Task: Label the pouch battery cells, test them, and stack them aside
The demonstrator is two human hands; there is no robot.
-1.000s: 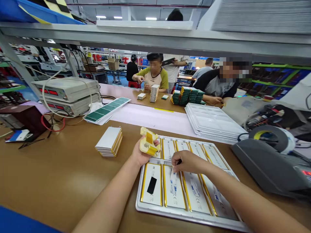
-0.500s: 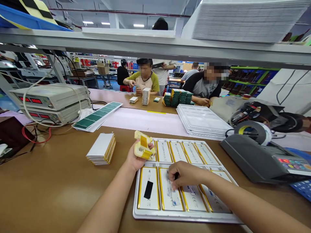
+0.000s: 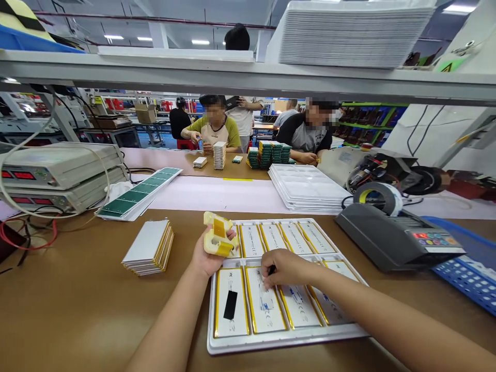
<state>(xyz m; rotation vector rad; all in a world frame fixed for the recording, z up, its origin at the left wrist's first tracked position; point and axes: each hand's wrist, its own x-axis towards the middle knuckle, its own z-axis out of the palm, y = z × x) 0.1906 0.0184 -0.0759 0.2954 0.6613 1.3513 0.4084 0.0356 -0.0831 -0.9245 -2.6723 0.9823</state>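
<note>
Brown workbench (image 3: 77, 310), grey metal shelf (image 3: 174, 77) overhead, lit strip lights (image 3: 200, 42) on the ceiling (image 3: 194, 8), green-edged racks (image 3: 360, 125) behind.

CE marks on white cells (image 3: 251, 241); blue print, probably 3M, on strips (image 3: 266, 306); warning triangle on green label (image 3: 449, 65).

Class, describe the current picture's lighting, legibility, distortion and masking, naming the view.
Head view: ceiling lights burn white and the brown tabletop has a sheen; head view: the finest print on the white packs is illegible; head view: forearms look stretched, perhaps by a wide lens; head view: pixel blocks cover two co-workers' faces.
</note>
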